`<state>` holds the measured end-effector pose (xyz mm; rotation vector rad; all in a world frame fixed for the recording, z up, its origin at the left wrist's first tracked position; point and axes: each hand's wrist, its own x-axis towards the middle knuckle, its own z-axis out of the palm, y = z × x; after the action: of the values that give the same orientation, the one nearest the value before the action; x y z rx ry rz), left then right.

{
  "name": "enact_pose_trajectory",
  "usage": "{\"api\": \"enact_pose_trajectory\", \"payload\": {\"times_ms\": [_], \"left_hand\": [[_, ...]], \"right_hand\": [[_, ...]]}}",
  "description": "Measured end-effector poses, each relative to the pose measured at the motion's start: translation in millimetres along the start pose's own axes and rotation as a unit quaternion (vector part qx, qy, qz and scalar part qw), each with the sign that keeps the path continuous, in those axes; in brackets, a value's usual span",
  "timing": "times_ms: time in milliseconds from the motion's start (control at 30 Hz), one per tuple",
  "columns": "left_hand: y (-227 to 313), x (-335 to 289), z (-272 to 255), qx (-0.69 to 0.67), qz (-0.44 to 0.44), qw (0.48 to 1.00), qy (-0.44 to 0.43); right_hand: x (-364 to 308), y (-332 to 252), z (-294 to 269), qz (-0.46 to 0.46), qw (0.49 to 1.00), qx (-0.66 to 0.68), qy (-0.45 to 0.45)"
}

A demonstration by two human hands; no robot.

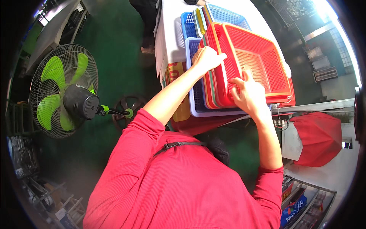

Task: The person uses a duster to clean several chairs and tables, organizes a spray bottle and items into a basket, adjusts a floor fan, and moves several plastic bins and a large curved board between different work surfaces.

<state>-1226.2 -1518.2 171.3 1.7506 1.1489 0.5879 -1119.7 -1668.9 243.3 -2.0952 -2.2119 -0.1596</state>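
A red rectangular plastic basket (280,68) with mesh walls stands tilted on its side, its hollow facing up and right. Left of it, more nested baskets (211,89) in red, orange and green lean together. They rest in a larger periwinkle basket (195,110) on the table. My left hand (207,59) is closed over the upper left rims of the stack, thumb pointing right. Lower down, my right hand (249,94) grips the near left rim of the front red basket, fingers bent around it. Parts of both hands' fingers are hidden behind the rims.
Blue baskets (187,26) and a light blue basket (230,15) stand behind on the white table (167,23). A standing fan (63,91) with green blades is at left. Another person (146,23) stands at the table's far left. A red cloth cover (318,139) hangs at right.
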Motion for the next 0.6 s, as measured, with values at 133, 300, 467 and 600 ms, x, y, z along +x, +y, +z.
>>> {"api": "enact_pose_trajectory", "payload": {"times_ms": [133,300,467,600], "left_hand": [[-7.5,-3.8,4.5,-0.053,0.019,0.998,-0.014],[-24.3,-17.4,8.2,-0.188,0.037,0.981,0.013],[-64.6,-35.6,65.2,-0.250,0.191,0.928,0.197],[-68.1,-46.5,94.4,-0.266,0.181,0.937,0.140]], "right_hand": [[4.2,-18.6,20.4,0.079,0.996,-0.037,-0.014],[14.5,-28.9,32.4,0.123,0.988,-0.079,-0.057],[16.5,-26.2,41.9,0.148,0.986,-0.017,-0.077],[14.2,-23.1,43.2,0.139,0.989,0.000,-0.046]]}}
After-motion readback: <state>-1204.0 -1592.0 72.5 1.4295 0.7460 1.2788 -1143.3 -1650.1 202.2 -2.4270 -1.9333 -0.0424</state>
